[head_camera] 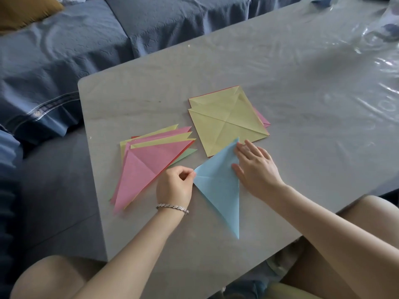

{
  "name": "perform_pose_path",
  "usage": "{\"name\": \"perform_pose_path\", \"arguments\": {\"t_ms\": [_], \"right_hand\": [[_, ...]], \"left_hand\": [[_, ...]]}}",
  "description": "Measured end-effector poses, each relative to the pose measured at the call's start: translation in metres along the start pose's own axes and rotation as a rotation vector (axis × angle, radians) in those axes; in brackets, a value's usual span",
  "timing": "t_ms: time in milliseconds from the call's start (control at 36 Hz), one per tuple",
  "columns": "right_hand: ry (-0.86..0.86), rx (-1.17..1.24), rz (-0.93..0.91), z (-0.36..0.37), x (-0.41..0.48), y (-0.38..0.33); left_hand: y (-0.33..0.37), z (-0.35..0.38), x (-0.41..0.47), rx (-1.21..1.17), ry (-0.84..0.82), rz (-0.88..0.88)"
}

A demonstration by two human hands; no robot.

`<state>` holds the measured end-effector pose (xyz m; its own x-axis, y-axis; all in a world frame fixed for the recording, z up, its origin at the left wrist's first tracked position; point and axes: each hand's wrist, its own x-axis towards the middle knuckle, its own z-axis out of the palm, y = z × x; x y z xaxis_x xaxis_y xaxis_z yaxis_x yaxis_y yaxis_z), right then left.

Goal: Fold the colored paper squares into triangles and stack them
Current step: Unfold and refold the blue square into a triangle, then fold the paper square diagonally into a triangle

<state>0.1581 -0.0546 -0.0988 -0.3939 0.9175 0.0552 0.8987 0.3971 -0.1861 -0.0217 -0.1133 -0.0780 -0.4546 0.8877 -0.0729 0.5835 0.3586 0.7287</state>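
A light blue paper triangle lies flat on the grey table in front of me. My left hand pinches its left corner between thumb and fingers. My right hand rests with fingers spread on the triangle's right edge, pressing it down. To the left lies a fanned stack of folded triangles, pink on top with yellow, green and red beneath. Behind the blue triangle sits a pile of unfolded squares, a creased yellow sheet on top, pink and red edges showing underneath.
A blue-covered sofa runs along the table's far and left sides, with a mustard cushion at the top left. Clear plastic film is crumpled at the table's far right. My bare knees are at the near edge.
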Motion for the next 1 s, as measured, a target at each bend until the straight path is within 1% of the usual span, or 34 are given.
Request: {"name": "perform_pose_path", "arguments": {"t_ms": [83,250,333,444,528,611,722,889,944,1000], "right_hand": [[-0.092,-0.004,0.021,0.0,0.012,0.005],[-0.199,0.034,0.047,-0.01,0.03,0.016],[-0.242,0.028,0.0,-0.013,0.023,0.019],[-0.228,0.086,-0.069,-0.014,0.001,0.017],[-0.3,0.097,-0.099,-0.017,-0.018,0.009],[-0.361,0.066,-0.148,-0.019,-0.037,0.002],[-0.391,0.056,-0.205,-0.016,-0.057,-0.004],[-0.473,-0.039,-0.256,-0.021,-0.067,-0.013],[-0.454,-0.003,-0.297,-0.03,-0.063,-0.015],[-0.353,0.116,-0.274,-0.038,-0.053,-0.013]], "left_hand": [[0.0,-0.001,0.0,0.001,-0.004,0.001],[-0.001,0.001,-0.001,-0.007,0.001,-0.015],[-0.002,0.002,-0.001,-0.007,0.004,-0.014],[-0.004,0.003,0.001,-0.003,0.013,0.001],[-0.005,0.004,0.0,-0.006,0.017,0.01],[-0.006,0.003,0.001,-0.005,0.019,0.022],[-0.006,0.003,0.001,-0.003,0.026,0.035],[-0.007,0.004,0.001,-0.006,0.022,0.06],[-0.007,0.001,0.002,-0.026,0.019,0.08],[-0.007,-0.006,0.007,-0.071,0.056,0.115]]}}
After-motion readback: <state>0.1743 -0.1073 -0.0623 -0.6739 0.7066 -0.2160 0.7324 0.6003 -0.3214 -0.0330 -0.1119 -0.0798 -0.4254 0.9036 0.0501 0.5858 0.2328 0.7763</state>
